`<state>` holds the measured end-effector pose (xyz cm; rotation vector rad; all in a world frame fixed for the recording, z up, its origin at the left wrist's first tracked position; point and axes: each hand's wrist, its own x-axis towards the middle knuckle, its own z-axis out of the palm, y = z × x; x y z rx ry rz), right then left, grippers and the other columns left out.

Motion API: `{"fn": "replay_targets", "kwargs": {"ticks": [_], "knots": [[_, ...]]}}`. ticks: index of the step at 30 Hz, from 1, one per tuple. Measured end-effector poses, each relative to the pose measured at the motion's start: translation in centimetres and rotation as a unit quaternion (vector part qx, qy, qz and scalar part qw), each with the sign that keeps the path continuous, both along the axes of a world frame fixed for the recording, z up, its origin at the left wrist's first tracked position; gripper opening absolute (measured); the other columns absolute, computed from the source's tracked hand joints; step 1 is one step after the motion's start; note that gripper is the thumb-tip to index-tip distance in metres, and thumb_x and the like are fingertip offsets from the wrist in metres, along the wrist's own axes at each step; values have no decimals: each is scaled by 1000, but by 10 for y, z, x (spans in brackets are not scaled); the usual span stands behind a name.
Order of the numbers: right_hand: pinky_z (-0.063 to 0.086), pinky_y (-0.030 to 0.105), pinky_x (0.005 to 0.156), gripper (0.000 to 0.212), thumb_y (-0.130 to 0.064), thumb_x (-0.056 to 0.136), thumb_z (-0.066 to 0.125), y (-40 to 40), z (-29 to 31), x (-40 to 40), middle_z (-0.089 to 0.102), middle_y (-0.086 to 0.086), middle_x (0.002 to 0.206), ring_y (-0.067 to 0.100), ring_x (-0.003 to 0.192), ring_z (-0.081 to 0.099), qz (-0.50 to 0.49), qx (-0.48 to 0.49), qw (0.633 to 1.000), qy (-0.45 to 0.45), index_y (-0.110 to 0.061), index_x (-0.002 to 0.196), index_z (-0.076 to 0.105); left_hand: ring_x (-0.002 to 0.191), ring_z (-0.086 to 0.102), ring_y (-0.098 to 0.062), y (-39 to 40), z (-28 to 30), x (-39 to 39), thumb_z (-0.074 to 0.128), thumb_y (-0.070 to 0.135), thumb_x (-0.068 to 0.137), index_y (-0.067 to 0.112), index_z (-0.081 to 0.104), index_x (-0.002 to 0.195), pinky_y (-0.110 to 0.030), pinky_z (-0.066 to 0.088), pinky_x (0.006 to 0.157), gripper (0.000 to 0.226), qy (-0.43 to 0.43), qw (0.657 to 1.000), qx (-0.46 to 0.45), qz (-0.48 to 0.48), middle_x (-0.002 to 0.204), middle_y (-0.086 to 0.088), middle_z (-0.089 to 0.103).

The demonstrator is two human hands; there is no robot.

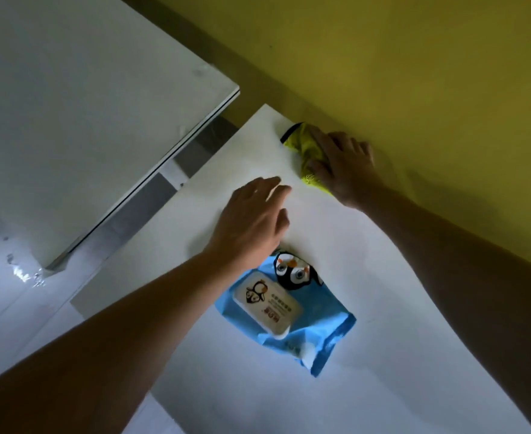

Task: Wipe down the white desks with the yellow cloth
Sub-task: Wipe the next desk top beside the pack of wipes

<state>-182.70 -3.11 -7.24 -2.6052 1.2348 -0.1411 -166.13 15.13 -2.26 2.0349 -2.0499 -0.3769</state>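
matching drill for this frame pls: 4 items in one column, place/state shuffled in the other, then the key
Items:
1. yellow cloth
2. left hand
3. wipes pack
4. right hand

Places/states:
A. lies flat in the middle of the white desk, blue with a white lid
B. presses the cloth down beside the wall
C. open, fingers relaxed, above the desk, holding nothing
D. bunched at the desk's far edge by the wall

Pairs: 1-D, 2-C, 3-A, 4-B

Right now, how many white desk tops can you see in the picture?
2. One glossy white desk top fills the upper left. The other white desk top, lower and right of it, lies against the yellow wall. Others may exist outside the frame.
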Motion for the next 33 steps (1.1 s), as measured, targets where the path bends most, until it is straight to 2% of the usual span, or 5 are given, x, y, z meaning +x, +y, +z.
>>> {"fn": "replay_targets", "kwargs": {"ticks": [5,9,14,23,33], "knots": [[40,47,101,60,-49,102,36,-11,1,59,51,21,131,43,118,52,-55,20,995,-76,-14,151,39,160,3,-40,-41,-28,-7,33,63,106,19,1,167,-54,6,131,82,-101,984,143,-44,175,-13,-4],[38,44,103,52,-44,107,37,-40,9,130,46,18,140,39,127,47,-60,77,992,-74,-20,152,34,160,-14,-35,-38,-33,6,35,73,100,27,-15,166,-50,-6,130,95,-82,982,157,-71,171,-10,-27],[40,42,97,49,-46,107,36,-38,9,127,49,15,135,35,123,49,-85,85,988,-94,-18,147,40,160,-15,-34,-35,-33,6,37,76,98,28,-16,165,-48,-6,131,99,-75,983,150,-72,171,-9,-28],[41,43,92,63,-58,101,24,27,3,-42,52,16,125,36,111,52,-158,43,986,-30,-13,138,46,161,-9,-37,-29,-40,1,24,80,89,27,-11,167,-52,-2,131,100,-56,987,133,-74,173,-11,-20],[43,39,94,46,-46,104,37,-13,0,78,54,11,125,33,115,55,-151,62,984,-69,-18,139,47,161,-4,-37,-30,-35,-1,45,75,94,25,-3,168,-52,1,131,102,-52,989,126,-60,175,-10,-12]]}}
